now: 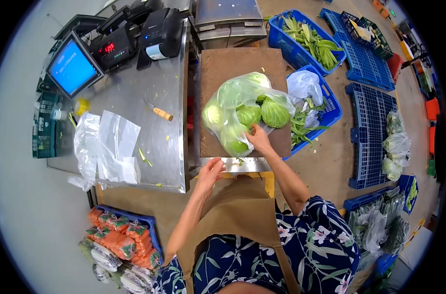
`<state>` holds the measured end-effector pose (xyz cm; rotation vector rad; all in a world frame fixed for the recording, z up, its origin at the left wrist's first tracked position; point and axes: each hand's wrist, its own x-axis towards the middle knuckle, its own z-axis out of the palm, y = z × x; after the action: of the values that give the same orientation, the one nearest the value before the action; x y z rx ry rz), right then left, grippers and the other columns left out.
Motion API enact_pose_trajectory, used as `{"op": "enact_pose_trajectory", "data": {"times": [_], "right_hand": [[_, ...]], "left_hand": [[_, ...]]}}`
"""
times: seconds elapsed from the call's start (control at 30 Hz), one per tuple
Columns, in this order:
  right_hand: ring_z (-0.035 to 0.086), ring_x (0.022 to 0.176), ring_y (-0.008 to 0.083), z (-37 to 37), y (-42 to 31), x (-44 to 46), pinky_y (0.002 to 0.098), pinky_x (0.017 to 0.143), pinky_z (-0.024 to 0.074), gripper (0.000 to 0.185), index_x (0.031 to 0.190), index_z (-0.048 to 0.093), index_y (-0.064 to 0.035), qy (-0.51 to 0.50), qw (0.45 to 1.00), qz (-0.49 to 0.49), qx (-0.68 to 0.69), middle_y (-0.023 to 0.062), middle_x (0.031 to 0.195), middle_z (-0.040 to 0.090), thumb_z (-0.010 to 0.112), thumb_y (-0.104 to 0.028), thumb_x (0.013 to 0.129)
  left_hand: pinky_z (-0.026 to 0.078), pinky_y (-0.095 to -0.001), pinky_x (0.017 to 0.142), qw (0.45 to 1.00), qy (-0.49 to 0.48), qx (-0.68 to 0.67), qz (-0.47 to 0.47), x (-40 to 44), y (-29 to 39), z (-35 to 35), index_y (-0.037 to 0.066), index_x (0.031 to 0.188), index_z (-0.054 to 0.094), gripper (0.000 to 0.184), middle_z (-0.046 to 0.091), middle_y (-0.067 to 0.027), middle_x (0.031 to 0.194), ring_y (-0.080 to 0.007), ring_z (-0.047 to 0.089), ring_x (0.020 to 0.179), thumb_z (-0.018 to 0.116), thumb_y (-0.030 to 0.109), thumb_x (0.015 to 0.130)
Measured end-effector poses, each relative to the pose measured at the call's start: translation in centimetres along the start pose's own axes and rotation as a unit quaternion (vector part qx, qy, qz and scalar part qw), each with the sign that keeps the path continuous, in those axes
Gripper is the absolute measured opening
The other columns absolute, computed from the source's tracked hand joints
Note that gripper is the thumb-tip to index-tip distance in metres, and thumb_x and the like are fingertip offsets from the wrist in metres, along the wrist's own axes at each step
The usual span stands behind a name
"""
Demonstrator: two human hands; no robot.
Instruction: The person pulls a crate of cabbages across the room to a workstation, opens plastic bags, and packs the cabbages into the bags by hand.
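A clear plastic bag [226, 91] full of several green cabbages [275, 112] lies on the brown board [213, 59] in front of me. My right hand [258, 139] is at the bag's near side, fingers closed on the plastic beside a cabbage. My left hand [211, 172] is apart from the bag, near the metal strip [242, 165] at the board's front edge. Its fingers are partly bent and spread, with nothing seen in them.
A steel table [159, 142] at left holds a knife [159, 112], plastic bags [110, 142], a screen [75, 64] and a label printer [160, 34]. Blue crates [334, 110] with leaves stand at right, near blue pallets [374, 142]. Bagged carrots [130, 237] sit at lower left.
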<state>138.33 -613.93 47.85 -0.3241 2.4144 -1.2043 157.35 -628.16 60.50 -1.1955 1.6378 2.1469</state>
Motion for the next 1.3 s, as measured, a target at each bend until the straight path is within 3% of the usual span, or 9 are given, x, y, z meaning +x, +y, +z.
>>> {"op": "enact_pose_trajectory", "data": {"times": [0.13, 0.27, 0.4, 0.5, 0.73, 0.87, 1.0, 1.1, 1.3], "right_hand": [[0.058, 0.098, 0.0345, 1.9, -0.5, -0.1, 0.0396, 0.084, 0.0462, 0.077, 0.121, 0.045, 0.0031, -0.046, 0.995, 0.044, 0.073, 0.0237, 0.104, 0.060, 0.076, -0.040, 0.065], [0.056, 0.103, 0.0221, 2.1, -0.4, -0.3, 0.0330, 0.084, 0.0464, 0.080, 0.127, 0.041, -0.0026, -0.109, 0.915, 0.126, 0.368, 0.0137, 0.113, 0.057, 0.081, -0.029, 0.062], [0.054, 0.105, 0.0206, 2.3, -1.2, 0.0, 0.0319, 0.086, 0.0460, 0.085, 0.128, 0.037, 0.0005, -0.084, 0.942, 0.166, 0.281, 0.0134, 0.117, 0.054, 0.082, -0.025, 0.061], [0.055, 0.104, 0.0227, 1.6, -2.5, -0.7, 0.0322, 0.086, 0.0462, 0.090, 0.128, 0.035, 0.0040, -0.091, 0.929, 0.186, 0.308, 0.0157, 0.116, 0.054, 0.084, -0.024, 0.058], [0.057, 0.100, 0.0235, 1.9, -3.3, -0.6, 0.0324, 0.085, 0.0471, 0.086, 0.125, 0.040, 0.0042, -0.069, 0.912, 0.212, 0.345, 0.0152, 0.112, 0.056, 0.085, -0.023, 0.056], [0.058, 0.098, 0.0219, 2.1, -3.0, -0.1, 0.0327, 0.082, 0.0482, 0.063, 0.121, 0.049, 0.0004, -0.081, 0.961, 0.169, 0.205, 0.0127, 0.109, 0.059, 0.076, -0.022, 0.068], [0.060, 0.094, 0.0315, -1.8, -8.0, 0.8, 0.0365, 0.080, 0.0484, 0.058, 0.108, 0.057, 0.0044, 0.012, 0.998, 0.026, -0.056, 0.0240, 0.104, 0.061, 0.078, -0.029, 0.066], [0.060, 0.084, 0.0354, -0.3, -4.8, 5.5, 0.0381, 0.075, 0.0480, 0.044, 0.098, 0.060, 0.0029, 0.157, 0.972, -0.170, -0.037, 0.0195, 0.092, 0.063, 0.076, -0.025, 0.068], [0.056, 0.100, 0.0271, -1.2, -7.1, 8.7, 0.0352, 0.087, 0.0437, 0.070, 0.114, 0.047, 0.0100, 0.083, 0.977, -0.074, 0.184, 0.0215, 0.108, 0.058, 0.078, -0.032, 0.068]], "left_hand": [[0.047, -0.0290, 0.076, 0.976, 0.065, 0.174, 0.110, 5.5, 0.4, 3.4, -0.007, 0.122, 0.045, 0.063, 0.060, -0.0124, 0.101, -0.0180, 0.058, 0.092, 0.065, 0.036, 0.082], [0.043, -0.0358, 0.087, 0.949, 0.071, 0.296, 0.082, 7.5, 2.4, 6.3, -0.008, 0.121, 0.044, 0.079, 0.048, -0.0231, 0.116, -0.0305, 0.052, 0.102, 0.070, 0.048, 0.072], [0.047, -0.0358, 0.078, 0.906, 0.145, 0.372, 0.141, 8.1, 2.6, 6.9, -0.007, 0.111, 0.048, 0.056, 0.053, -0.0194, 0.106, -0.0277, 0.056, 0.090, 0.068, 0.031, 0.075], [0.050, -0.0304, 0.061, 0.993, 0.059, 0.088, 0.046, 10.2, 1.5, 4.8, -0.005, 0.106, 0.051, 0.035, 0.058, -0.0119, 0.090, -0.0200, 0.059, 0.072, 0.063, 0.012, 0.078], [0.047, -0.0221, 0.052, 0.999, -0.019, -0.031, -0.010, 8.7, 3.6, 3.7, -0.001, 0.105, 0.053, 0.026, 0.057, -0.0038, 0.081, -0.0113, 0.057, 0.063, 0.056, 0.002, 0.079], [0.047, -0.0215, 0.055, 0.999, -0.042, -0.015, -0.012, 8.4, 4.4, 2.5, 0.000, 0.107, 0.053, 0.029, 0.057, -0.0033, 0.080, -0.0102, 0.058, 0.065, 0.056, 0.001, 0.079], [0.047, -0.0234, 0.055, 0.997, -0.059, 0.037, -0.012, 8.8, 4.3, 1.9, -0.001, 0.112, 0.050, 0.035, 0.058, -0.0040, 0.079, -0.0117, 0.058, 0.066, 0.056, 0.002, 0.078], [0.047, -0.0248, 0.056, 0.993, -0.071, 0.087, 0.048, 9.9, 3.0, 2.2, -0.003, 0.112, 0.049, 0.035, 0.059, -0.0061, 0.076, -0.0133, 0.059, 0.065, 0.058, 0.006, 0.079], [0.046, -0.0317, 0.059, 0.973, -0.018, 0.202, 0.109, 8.0, 5.6, 1.9, -0.006, 0.109, 0.049, 0.052, 0.060, -0.0098, 0.074, -0.0197, 0.059, 0.067, 0.069, 0.027, 0.075]]}}
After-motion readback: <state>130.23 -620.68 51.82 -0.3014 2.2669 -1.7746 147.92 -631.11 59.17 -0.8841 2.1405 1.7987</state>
